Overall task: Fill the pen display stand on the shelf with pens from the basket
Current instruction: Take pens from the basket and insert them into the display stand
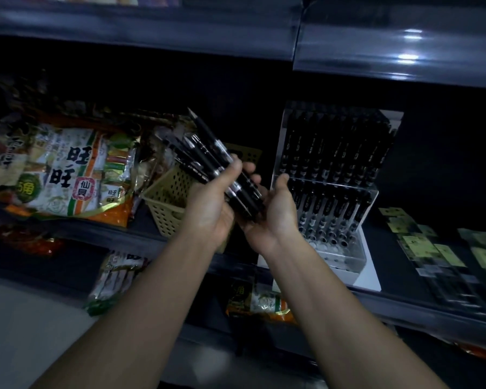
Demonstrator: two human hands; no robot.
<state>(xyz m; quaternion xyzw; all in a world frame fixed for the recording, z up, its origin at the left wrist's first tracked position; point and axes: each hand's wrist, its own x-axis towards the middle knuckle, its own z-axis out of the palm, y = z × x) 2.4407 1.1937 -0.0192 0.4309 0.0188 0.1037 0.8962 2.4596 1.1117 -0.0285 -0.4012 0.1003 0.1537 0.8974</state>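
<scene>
Pens (208, 161) black; basket (166, 200) tan, hole-dotted; display stand (348, 258) clear; snack bag (68, 169) white, orange, green.

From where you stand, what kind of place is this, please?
Probably a shop, dimly lit. Bagged snacks lie on tiered shelves with front rails, and a clear display stand holds rows of black pens. The left hand and right hand hold a bundle of pens.
</scene>
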